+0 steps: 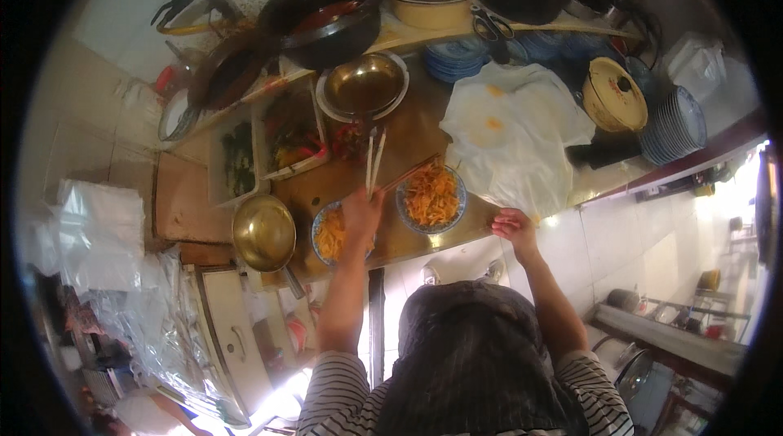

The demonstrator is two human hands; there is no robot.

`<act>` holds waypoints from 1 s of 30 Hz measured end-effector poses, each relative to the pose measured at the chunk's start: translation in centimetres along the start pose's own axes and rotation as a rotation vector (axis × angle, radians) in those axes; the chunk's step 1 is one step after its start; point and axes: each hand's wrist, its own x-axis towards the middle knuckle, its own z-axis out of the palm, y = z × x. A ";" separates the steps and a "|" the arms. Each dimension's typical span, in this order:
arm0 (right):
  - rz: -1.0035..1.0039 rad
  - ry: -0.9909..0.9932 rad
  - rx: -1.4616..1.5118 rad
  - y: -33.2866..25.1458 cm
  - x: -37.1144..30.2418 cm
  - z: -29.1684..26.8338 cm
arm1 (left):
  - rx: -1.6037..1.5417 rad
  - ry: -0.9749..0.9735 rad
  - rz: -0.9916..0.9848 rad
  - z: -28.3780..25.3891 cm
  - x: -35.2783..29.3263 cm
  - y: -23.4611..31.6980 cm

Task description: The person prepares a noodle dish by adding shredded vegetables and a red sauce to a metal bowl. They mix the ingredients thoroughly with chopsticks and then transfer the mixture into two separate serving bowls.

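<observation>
Two patterned bowls of orange-yellow shredded food stand near the counter's front edge. The right bowl [432, 199] shows whole; the left bowl [329, 234] is partly covered by my left hand [363, 212]. That hand is closed around chopsticks. A pale pair of sticks [376, 163] rises from its fingers toward the condiments, and brown chopsticks [418, 169] slant across the right bowl's far rim; where their near ends lie is hard to make out. My right hand [514, 226], fingers loosely bent and slightly apart, is right of that bowl by a stained white cloth [514, 130]. Nothing shows in it.
A steel basin [363, 85] and trays of vegetables [285, 130] stand behind the left bowl. A metal ladle [264, 232] lies at the left front. Large pots [322, 20] line the back shelf. On the right are a lidded cream pot [616, 93] and stacked plates [675, 126].
</observation>
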 end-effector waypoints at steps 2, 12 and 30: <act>-0.010 0.022 0.007 0.2 -0.6 -0.8 | -0.053 -0.029 -0.004 -0.5 -0.1 0.0; 0.000 0.013 0.088 1.7 -0.7 -2.4 | -0.038 -0.165 -0.023 -2.6 -0.9 -0.8; 0.036 -0.045 -0.007 0.6 -1.0 -1.0 | -0.073 -0.074 -0.120 -4.0 -0.6 -1.3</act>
